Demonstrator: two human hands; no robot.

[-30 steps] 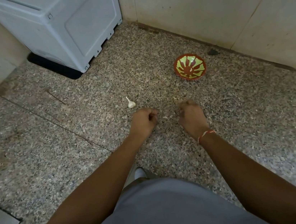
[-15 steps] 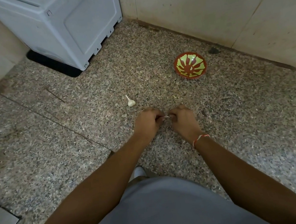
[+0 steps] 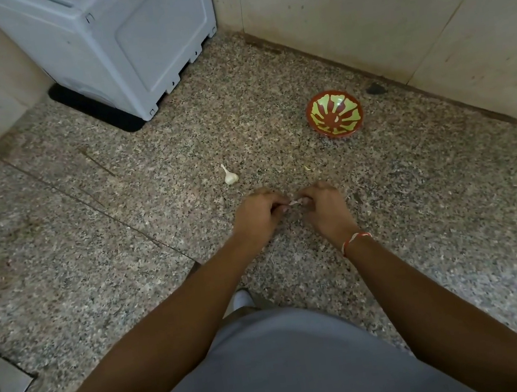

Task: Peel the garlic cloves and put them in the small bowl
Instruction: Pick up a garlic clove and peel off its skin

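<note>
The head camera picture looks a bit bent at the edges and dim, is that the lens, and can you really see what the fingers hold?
Head view: wide-angle lens, so the walls and the white appliance lean outward; soft, even light, no glare, only faint shadows under the bowl; the garlic clove pinched between left hand and right hand is tiny and slightly blurred.

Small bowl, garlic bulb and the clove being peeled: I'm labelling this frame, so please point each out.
small bowl [image 3: 335, 117], head view, on its patterned inside.
garlic bulb [image 3: 230, 177], head view, on its round body.
clove [image 3: 294, 203], head view, on the pale bit showing between both hands.
</note>
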